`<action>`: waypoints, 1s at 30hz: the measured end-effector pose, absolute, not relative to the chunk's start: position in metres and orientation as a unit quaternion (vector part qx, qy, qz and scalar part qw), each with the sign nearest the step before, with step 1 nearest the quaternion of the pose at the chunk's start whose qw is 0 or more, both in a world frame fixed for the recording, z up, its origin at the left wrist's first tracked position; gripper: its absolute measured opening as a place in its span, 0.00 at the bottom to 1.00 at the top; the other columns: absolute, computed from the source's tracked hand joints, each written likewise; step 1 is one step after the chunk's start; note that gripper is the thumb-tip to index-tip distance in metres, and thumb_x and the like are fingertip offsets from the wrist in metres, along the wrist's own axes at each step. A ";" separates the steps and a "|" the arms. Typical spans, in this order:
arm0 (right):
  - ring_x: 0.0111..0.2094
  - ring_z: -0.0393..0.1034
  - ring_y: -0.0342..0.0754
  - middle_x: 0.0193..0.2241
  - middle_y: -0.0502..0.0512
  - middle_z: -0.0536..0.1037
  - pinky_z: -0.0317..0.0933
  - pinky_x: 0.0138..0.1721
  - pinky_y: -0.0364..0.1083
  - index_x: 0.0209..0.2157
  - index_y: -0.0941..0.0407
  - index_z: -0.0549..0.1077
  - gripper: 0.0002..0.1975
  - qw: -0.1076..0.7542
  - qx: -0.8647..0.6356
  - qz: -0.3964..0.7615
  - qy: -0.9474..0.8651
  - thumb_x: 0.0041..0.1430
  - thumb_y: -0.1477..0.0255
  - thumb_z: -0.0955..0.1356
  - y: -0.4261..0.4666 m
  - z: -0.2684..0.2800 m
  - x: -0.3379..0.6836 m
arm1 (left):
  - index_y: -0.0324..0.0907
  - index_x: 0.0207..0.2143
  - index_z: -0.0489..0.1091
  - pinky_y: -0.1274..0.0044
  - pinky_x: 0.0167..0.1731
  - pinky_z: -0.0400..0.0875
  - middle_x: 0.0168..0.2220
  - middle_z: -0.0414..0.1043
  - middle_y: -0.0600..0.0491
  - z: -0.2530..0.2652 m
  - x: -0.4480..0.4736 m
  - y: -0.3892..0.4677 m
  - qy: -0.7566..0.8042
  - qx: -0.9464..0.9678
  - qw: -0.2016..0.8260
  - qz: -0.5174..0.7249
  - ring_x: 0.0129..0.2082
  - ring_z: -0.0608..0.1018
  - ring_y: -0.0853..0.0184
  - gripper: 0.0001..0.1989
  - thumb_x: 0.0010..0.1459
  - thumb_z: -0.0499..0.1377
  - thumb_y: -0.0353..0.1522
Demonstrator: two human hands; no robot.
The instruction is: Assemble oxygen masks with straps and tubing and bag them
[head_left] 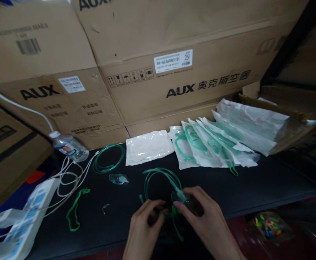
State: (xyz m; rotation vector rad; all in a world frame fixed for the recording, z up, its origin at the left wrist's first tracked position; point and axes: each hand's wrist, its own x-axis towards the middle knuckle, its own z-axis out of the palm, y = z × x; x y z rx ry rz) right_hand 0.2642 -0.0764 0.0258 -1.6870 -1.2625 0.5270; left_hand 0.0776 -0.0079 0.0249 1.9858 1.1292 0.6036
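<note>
Above the near edge of the dark table, my right hand [205, 213] grips a clear oxygen mask [181, 196] near its pale connector. Coiled green tubing [162, 170] runs from that connector and rests on the table. A green elastic strap [177, 229] hangs from the mask between my hands. My left hand [145, 218] is closed, thumb and fingers pinched at the strap by the mask's left side; its fingertips are partly hidden. Farther left lie a second tubing coil [108, 159], a small clear mask [119, 179], a loose green strap [73, 213] and a small clear piece [106, 208].
Several packaged masks [196, 144] lean in a row at the back right, beside a flat white packet [149, 147]. Large cardboard boxes [136, 104] form the back wall. At left are a plastic bottle [71, 147], white cables [66, 177] and a power strip [36, 213].
</note>
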 end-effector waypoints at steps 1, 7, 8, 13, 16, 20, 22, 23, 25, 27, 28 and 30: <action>0.37 0.75 0.54 0.39 0.58 0.77 0.71 0.38 0.51 0.45 0.53 0.76 0.09 0.463 -0.676 0.164 -0.549 0.65 0.66 0.73 -0.075 0.028 0.261 | 0.46 0.43 0.80 0.78 0.29 0.73 0.35 0.79 0.54 0.023 0.074 -0.007 0.448 0.775 0.373 0.244 0.27 0.78 0.68 0.08 0.63 0.62 0.32; 0.58 0.68 0.62 0.50 0.63 0.74 0.66 0.57 0.69 0.47 0.52 0.76 0.18 0.425 -0.562 -0.104 -0.702 0.66 0.86 0.61 -0.054 0.033 0.266 | 0.46 0.37 0.79 0.78 0.25 0.71 0.30 0.76 0.54 0.007 0.053 -0.007 0.469 0.795 0.283 0.262 0.23 0.76 0.68 0.11 0.65 0.59 0.40; 0.60 0.66 0.62 0.51 0.63 0.73 0.63 0.60 0.72 0.46 0.53 0.76 0.20 0.420 -0.548 -0.118 -0.713 0.65 0.88 0.60 -0.050 0.029 0.270 | 0.46 0.36 0.79 0.78 0.25 0.71 0.31 0.76 0.54 0.004 0.051 -0.009 0.477 0.794 0.266 0.266 0.22 0.75 0.68 0.11 0.66 0.59 0.40; 0.68 0.55 0.60 0.60 0.64 0.66 0.56 0.64 0.72 0.49 0.54 0.71 0.22 0.404 -0.496 -0.091 -0.763 0.64 0.91 0.59 -0.041 -0.002 0.285 | 0.47 0.30 0.76 0.79 0.24 0.67 0.28 0.71 0.57 -0.003 0.044 -0.017 0.575 0.755 0.201 0.241 0.21 0.74 0.69 0.15 0.64 0.60 0.46; 0.71 0.49 0.63 0.66 0.67 0.62 0.53 0.66 0.72 0.50 0.56 0.70 0.24 0.382 -0.488 -0.030 -0.784 0.60 0.92 0.59 -0.047 -0.005 0.293 | 0.47 0.30 0.75 0.78 0.24 0.68 0.26 0.69 0.57 -0.003 0.035 -0.017 0.576 0.745 0.224 0.252 0.22 0.74 0.68 0.20 0.57 0.63 0.54; 0.72 0.47 0.65 0.68 0.67 0.61 0.50 0.66 0.72 0.49 0.57 0.71 0.19 0.387 -0.485 0.080 -0.780 0.60 0.86 0.62 -0.057 0.007 0.298 | 0.46 0.37 0.76 0.74 0.29 0.72 0.30 0.75 0.54 0.005 0.026 -0.011 0.605 0.701 0.260 0.275 0.27 0.78 0.63 0.25 0.59 0.58 0.57; 0.71 0.49 0.64 0.66 0.65 0.64 0.49 0.67 0.72 0.44 0.55 0.73 0.13 0.398 -0.487 0.105 -0.770 0.63 0.83 0.63 -0.058 0.010 0.298 | 0.44 0.40 0.76 0.71 0.31 0.73 0.34 0.77 0.51 0.012 0.030 -0.005 0.650 0.677 0.253 0.234 0.29 0.81 0.59 0.24 0.62 0.56 0.54; 0.71 0.51 0.64 0.65 0.64 0.66 0.48 0.67 0.72 0.41 0.54 0.73 0.10 0.403 -0.490 0.110 -0.765 0.65 0.82 0.64 -0.057 0.010 0.296 | 0.44 0.41 0.76 0.70 0.32 0.74 0.35 0.78 0.49 0.017 0.035 -0.001 0.666 0.673 0.245 0.207 0.31 0.82 0.58 0.23 0.62 0.56 0.52; 0.69 0.54 0.63 0.64 0.62 0.68 0.49 0.68 0.70 0.37 0.54 0.72 0.07 0.421 -0.495 0.117 -0.751 0.67 0.80 0.65 -0.055 0.007 0.291 | 0.41 0.44 0.76 0.70 0.33 0.74 0.39 0.79 0.46 0.025 0.049 0.007 0.681 0.681 0.222 0.150 0.34 0.83 0.56 0.20 0.62 0.60 0.47; 0.68 0.58 0.62 0.62 0.62 0.70 0.56 0.66 0.66 0.39 0.53 0.71 0.05 0.463 -0.510 0.098 -0.718 0.67 0.78 0.67 -0.057 0.002 0.284 | 0.40 0.46 0.75 0.72 0.34 0.73 0.42 0.79 0.45 0.032 0.065 0.014 0.682 0.696 0.197 0.111 0.36 0.83 0.57 0.15 0.62 0.62 0.39; 0.67 0.60 0.62 0.62 0.62 0.70 0.61 0.65 0.64 0.42 0.52 0.71 0.06 0.494 -0.523 0.080 -0.690 0.67 0.78 0.68 -0.061 -0.001 0.281 | 0.40 0.46 0.75 0.73 0.34 0.73 0.42 0.79 0.45 0.034 0.071 0.018 0.679 0.702 0.192 0.098 0.36 0.83 0.58 0.12 0.62 0.62 0.36; 0.63 0.66 0.61 0.59 0.62 0.73 0.68 0.59 0.59 0.47 0.51 0.70 0.10 0.565 -0.559 0.041 -0.606 0.66 0.75 0.69 -0.076 -0.009 0.274 | 0.40 0.44 0.76 0.75 0.34 0.72 0.42 0.79 0.46 0.035 0.081 0.023 0.677 0.707 0.187 0.084 0.37 0.84 0.60 0.08 0.62 0.61 0.30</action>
